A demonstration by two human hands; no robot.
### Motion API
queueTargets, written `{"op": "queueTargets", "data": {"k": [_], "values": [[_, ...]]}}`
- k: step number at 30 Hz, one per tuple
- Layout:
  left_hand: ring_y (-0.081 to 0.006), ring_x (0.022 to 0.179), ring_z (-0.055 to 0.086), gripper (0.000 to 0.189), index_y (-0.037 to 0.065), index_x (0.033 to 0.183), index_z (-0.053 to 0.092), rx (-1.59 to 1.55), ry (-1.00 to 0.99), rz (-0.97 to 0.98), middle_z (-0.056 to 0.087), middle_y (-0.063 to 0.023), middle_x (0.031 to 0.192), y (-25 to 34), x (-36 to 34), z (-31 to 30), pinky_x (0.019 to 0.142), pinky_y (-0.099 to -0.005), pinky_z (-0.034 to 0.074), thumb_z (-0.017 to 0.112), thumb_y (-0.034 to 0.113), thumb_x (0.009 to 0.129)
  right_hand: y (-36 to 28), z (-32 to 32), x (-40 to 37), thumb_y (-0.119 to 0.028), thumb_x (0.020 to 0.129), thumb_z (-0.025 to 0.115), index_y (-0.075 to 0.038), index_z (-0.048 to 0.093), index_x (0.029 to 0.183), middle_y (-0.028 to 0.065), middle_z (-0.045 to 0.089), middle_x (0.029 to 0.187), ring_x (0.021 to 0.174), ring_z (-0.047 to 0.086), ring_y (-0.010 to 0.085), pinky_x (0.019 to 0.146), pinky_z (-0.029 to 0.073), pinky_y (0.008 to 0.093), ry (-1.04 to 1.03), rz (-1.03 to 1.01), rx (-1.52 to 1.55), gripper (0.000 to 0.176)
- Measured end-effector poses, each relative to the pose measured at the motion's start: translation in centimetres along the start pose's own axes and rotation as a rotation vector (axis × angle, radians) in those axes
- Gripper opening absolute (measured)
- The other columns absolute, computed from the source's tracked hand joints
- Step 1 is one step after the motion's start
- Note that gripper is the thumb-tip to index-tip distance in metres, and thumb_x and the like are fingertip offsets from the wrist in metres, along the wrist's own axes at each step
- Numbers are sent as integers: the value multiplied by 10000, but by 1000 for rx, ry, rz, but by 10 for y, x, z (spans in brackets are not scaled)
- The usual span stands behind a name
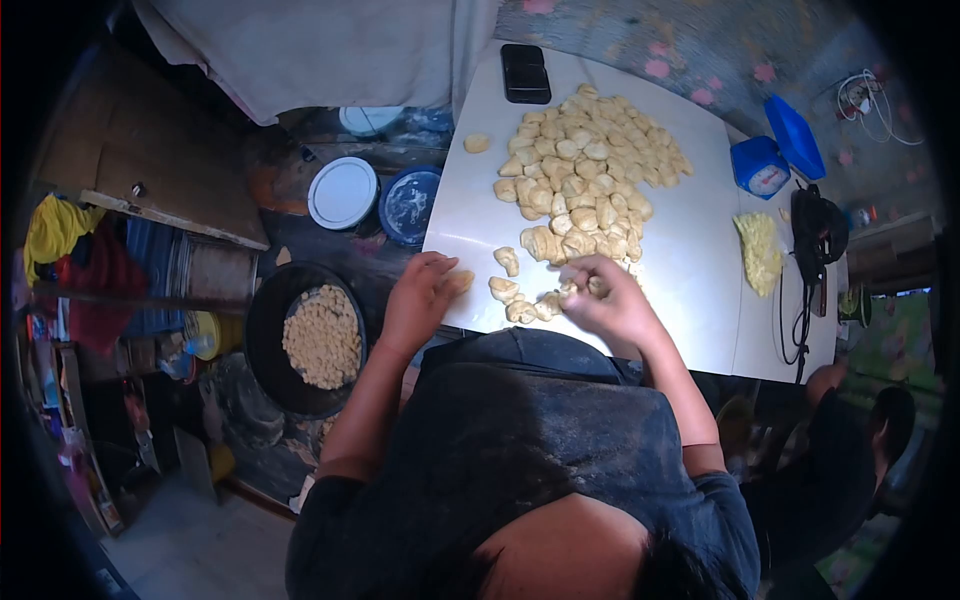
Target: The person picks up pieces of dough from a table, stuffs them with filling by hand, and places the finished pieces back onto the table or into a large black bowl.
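Many pale dough pieces [585, 160] lie heaped on the white table [690, 300], with a few loose dough pieces [504, 289] near its front edge. At the table's left front edge, my left hand [420, 298] has its fingers curled against a flat dough piece [460, 281] and appears to grip it. My right hand [615, 302] is closed, its fingertips pinching a small dough piece [568, 288] in front of my body. Part of what lies under the right palm is hidden.
On the floor at left stands a black basin [262, 350] with small dough pieces inside. Lidded buckets [343, 193] are beside the table. A black phone-like object [526, 74], blue scale [760, 168], yellow bag [758, 253] and black cable [803, 300] sit on the table. Another person [820, 470] is at right.
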State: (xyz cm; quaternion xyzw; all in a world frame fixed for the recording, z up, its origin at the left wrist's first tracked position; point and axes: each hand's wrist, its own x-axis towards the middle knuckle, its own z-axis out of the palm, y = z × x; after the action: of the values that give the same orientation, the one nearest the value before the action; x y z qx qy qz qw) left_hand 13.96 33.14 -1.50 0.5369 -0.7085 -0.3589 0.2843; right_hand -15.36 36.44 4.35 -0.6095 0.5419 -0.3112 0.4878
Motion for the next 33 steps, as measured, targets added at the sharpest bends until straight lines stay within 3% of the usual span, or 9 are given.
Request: {"op": "queueTargets", "data": {"k": [2,6,10,16,19,21,25,29,33], "values": [[-276,1011,560,507,78,1187,577,198,10,128,541,-130,1174,6,0,8,854,-348,461,714,315,760,4,18,-2,-271,758,720,-111,562,1142,105,535,1076,979,567,287,824,472,392,-85,8,-609,445],[-350,1144,472,820,142,1319,477,384,-116,333,472,-114,1305,18,15,26,946,-412,411,732,525,641,24,31,13,-120,701,727,-56,545,1073,134,520,1121,1012,549,316,886,441,372,-199,-205,-482,419],[-369,1337,284,681,193,1234,537,470,-145,480,357,-98,1435,15,27,28,1011,-477,267,725,499,655,11,40,25,-136,707,711,-47,529,1147,159,499,1169,1084,469,363,926,401,413,-215,-423,-439,485],[-202,1069,566,488,80,1095,573,333,-238,257,612,-75,1109,16,35,36,844,-362,426,732,352,723,36,65,59,-137,726,718,-41,563,1109,145,532,1082,986,518,323,885,423,367,-125,-543,-485,424],[-147,967,595,327,79,1073,584,-391,-7,-201,627,-69,1002,30,28,39,797,-298,462,676,256,815,32,72,71,-155,861,640,-13,581,1076,94,584,1013,972,546,188,863,420,295,-3,-118,159,265],[-114,923,589,221,73,1063,585,-1541,-51,-262,614,-46,940,27,25,50,832,-281,463,601,190,876,15,75,73,-223,919,574,-7,578,1081,80,595,1010,971,535,158,875,408,281,35,-266,287,270],[-147,1018,560,307,80,1187,532,-1879,-48,-45,584,-48,1087,42,10,44,892,-307,450,479,257,942,-24,88,69,-375,928,504,-24,565,1118,95,596,1031,1006,526,256,947,360,376,78,-768,-294,404],[-175,1104,531,353,123,1266,472,-1909,38,-167,560,-41,1173,42,-14,35,961,-348,422,432,303,965,-32,100,62,-497,871,529,-69,468,1256,179,433,1315,1226,363,384,1016,272,484,25,-876,-640,579],[-196,1106,543,368,139,1296,453,-2046,-21,-136,558,-60,1191,13,-46,40,965,-371,423,430,302,967,-35,113,51,-476,870,540,-80,387,1335,198,178,1466,1345,218,391,1090,204,495,-475,-572,53,629]]}}
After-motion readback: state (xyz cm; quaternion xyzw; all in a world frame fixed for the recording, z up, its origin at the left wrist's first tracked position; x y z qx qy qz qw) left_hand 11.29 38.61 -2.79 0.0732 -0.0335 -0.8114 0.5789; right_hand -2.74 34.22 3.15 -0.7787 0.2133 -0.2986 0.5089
